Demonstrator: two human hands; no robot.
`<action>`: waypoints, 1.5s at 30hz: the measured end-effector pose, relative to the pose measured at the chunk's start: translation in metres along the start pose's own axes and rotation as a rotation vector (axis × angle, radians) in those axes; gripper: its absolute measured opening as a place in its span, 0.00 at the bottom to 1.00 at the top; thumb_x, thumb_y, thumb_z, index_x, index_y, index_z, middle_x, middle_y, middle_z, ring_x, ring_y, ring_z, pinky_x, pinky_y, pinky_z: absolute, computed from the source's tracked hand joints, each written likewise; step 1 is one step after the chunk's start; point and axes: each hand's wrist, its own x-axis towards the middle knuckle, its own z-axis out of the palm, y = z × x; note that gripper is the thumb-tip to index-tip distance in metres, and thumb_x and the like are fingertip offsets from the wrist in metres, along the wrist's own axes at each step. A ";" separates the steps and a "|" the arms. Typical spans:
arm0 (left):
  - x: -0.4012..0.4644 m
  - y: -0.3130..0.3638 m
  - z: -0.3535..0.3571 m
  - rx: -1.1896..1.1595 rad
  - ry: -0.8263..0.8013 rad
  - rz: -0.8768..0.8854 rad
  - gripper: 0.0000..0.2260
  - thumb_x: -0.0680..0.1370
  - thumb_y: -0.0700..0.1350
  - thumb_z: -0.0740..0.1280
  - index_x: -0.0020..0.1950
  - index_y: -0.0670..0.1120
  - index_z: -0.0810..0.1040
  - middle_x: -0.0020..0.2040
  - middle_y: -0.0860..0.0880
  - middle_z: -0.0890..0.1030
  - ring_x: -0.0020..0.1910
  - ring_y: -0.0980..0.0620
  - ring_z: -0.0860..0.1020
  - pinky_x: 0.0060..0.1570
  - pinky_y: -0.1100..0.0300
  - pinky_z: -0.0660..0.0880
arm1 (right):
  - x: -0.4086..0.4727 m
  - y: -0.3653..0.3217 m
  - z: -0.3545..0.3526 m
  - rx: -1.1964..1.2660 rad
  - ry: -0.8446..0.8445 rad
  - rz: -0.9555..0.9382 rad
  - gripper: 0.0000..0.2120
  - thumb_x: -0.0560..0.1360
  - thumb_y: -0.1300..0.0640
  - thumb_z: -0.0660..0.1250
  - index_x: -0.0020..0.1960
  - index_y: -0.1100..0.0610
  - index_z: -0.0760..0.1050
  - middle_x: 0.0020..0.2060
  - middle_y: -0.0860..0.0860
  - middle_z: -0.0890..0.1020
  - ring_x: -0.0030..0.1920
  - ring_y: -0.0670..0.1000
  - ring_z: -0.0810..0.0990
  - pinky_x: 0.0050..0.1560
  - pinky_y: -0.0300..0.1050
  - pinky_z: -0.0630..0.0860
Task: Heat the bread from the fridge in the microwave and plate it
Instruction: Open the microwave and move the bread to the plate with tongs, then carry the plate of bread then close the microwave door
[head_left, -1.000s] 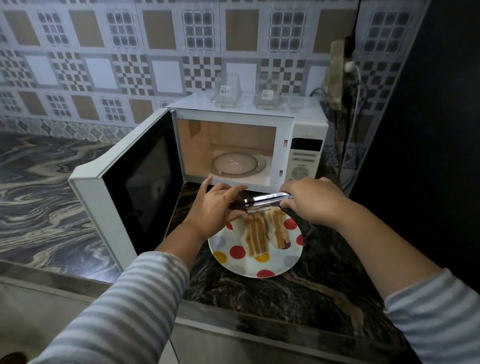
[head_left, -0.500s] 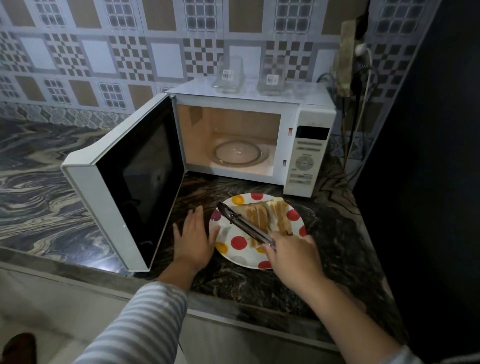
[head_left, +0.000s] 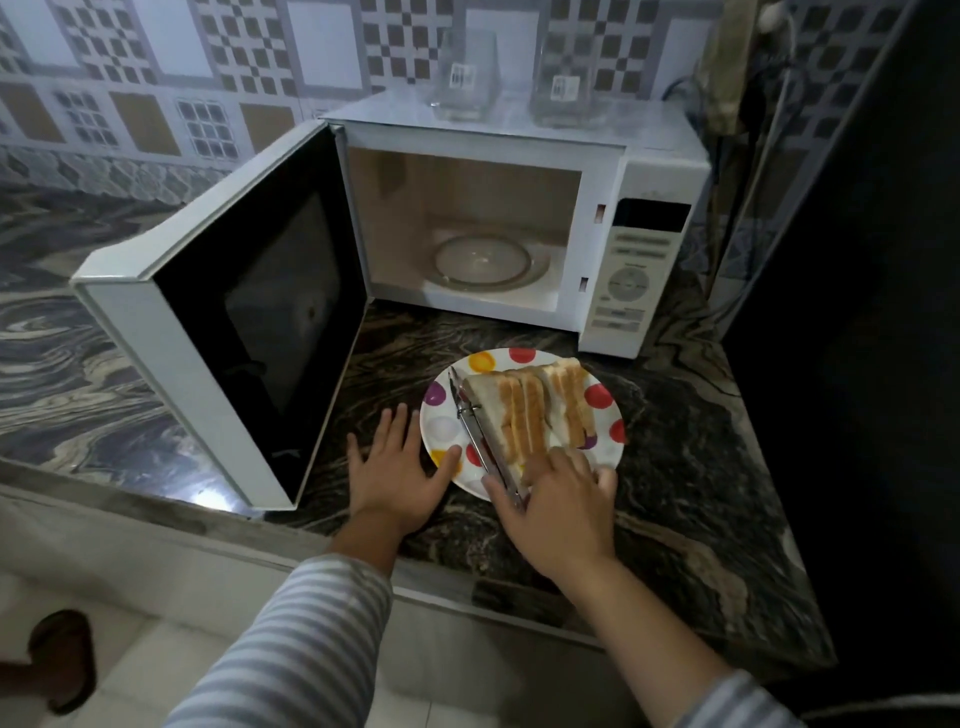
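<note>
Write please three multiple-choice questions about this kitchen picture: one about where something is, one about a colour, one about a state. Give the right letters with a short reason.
1. Where does the bread lie?
A. inside the microwave
B. on the dotted plate
C. on top of the microwave

2. Which colour is the microwave housing?
A. white
B. red
C. black

3. How does the microwave door stand?
A. shut
B. taken off
C. swung wide open

Answers:
1. B: the slices rest on the plate on the counter, beside the metal tongs that the right hand holds.
2. A: its top and control panel are white.
3. C: the door stands open to the left, and the cavity with its bare glass turntable shows.
</note>
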 end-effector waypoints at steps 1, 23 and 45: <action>0.000 0.000 0.000 0.000 0.005 0.000 0.44 0.68 0.73 0.36 0.79 0.52 0.49 0.79 0.53 0.47 0.78 0.55 0.43 0.73 0.42 0.39 | 0.005 0.006 -0.004 0.064 -0.002 0.029 0.26 0.76 0.34 0.52 0.50 0.52 0.78 0.50 0.49 0.79 0.55 0.53 0.75 0.55 0.55 0.68; 0.024 0.019 -0.017 -0.554 -0.131 -0.154 0.24 0.80 0.57 0.54 0.76 0.55 0.60 0.75 0.58 0.62 0.78 0.54 0.49 0.73 0.47 0.36 | 0.103 0.102 0.012 1.252 -0.293 0.621 0.22 0.78 0.65 0.64 0.69 0.48 0.70 0.58 0.55 0.79 0.54 0.54 0.80 0.49 0.47 0.79; -0.166 -0.048 -0.059 -1.165 0.087 -0.260 0.25 0.76 0.43 0.70 0.71 0.55 0.69 0.64 0.51 0.75 0.60 0.49 0.77 0.61 0.48 0.75 | -0.047 0.016 -0.033 1.401 -0.339 0.383 0.25 0.78 0.68 0.61 0.72 0.50 0.68 0.60 0.53 0.78 0.58 0.55 0.78 0.55 0.54 0.78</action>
